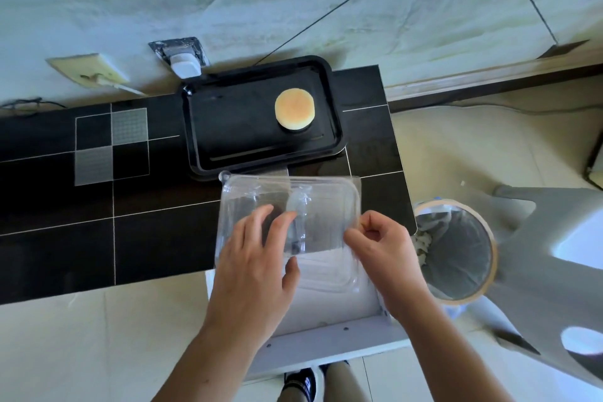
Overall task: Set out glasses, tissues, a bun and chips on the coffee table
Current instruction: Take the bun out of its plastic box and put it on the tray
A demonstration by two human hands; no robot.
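A bun [294, 109] is seen lying alone in the black tray [228, 127] on the coffee table [98, 238]. Just in front of the tray, an empty clear plastic box [321, 206] is gripped by the left hand [257, 264] and pinched at its edge by the right hand [380, 250]

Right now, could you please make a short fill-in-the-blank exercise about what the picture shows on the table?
1. The bun lies on a black ____.
2. Both hands hold a clear plastic ____, which has no food in it.
3. The right hand pinches the container's ____ edge, while the left hand lies on top of it.
4. On the floor at the table's right end stands a lined ____.

Missing words: tray; container; right; bin
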